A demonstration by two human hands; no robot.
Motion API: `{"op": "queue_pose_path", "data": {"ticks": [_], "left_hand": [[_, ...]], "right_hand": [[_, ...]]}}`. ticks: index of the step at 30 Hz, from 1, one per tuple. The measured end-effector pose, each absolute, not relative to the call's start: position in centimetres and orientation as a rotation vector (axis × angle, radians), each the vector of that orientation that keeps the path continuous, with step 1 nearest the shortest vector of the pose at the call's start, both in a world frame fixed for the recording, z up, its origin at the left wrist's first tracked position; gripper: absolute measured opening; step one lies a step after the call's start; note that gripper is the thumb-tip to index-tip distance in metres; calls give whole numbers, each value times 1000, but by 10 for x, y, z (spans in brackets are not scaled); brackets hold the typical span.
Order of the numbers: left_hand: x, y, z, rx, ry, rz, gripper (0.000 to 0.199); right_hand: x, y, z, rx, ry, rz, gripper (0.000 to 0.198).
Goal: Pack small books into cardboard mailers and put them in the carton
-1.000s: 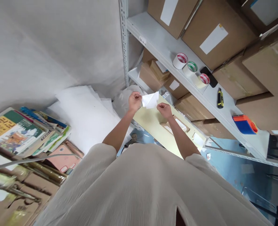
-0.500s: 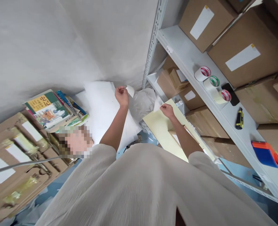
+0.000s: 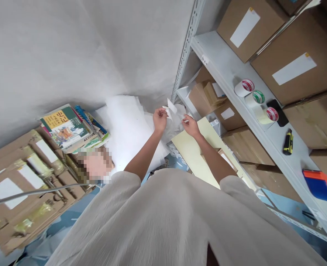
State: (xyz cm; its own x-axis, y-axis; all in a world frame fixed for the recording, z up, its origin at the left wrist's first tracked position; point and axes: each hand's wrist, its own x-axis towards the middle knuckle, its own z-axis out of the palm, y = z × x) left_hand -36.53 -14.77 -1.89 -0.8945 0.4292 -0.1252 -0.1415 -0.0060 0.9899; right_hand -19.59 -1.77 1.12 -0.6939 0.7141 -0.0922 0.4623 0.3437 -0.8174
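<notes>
Both my hands are raised in front of me, a short gap between them. My left hand (image 3: 160,120) is closed in a pinch on a small piece of white paper (image 3: 172,106), which looks folded or in two flaps and stands up toward the right. My right hand (image 3: 190,125) has its thumb and fingertips brought together near the paper; whatever lies between them is too small to make out. Behind the hands is a crumpled translucent plastic bag (image 3: 177,118). A pale yellow board (image 3: 188,144) lies below my right hand, and large white sheets (image 3: 127,129) lie left of my left hand.
Grey shelving (image 3: 216,55) on the right carries cardboard boxes (image 3: 293,59), tape rolls (image 3: 245,88), a yellow-black cutter (image 3: 288,142) and a blue-orange item (image 3: 321,184). Books (image 3: 64,127) and flattened cartons (image 3: 36,181) are stacked at left, with a grey cable (image 3: 36,191) across them.
My left hand has moved right with its white paper, closing the distance to my right hand. My right hand has shifted slightly left and up. The whole view has swung a little.
</notes>
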Motion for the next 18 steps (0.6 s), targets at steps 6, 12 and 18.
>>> {"op": "queue_pose_path", "data": {"ticks": [6,12,18], "left_hand": [[-310,-120,-18,415,1764,1804,11],[-244,-92,-9,416,1494,1647,9],[-191,-60,-20,510,1600,1572,35]], "right_hand": [[-161,-40,25,-1031,-2408,1013,44],[-99,-32,33,-1276,-2205,843,15],[-7,-18,49,-1476,-1735,961,34]]}}
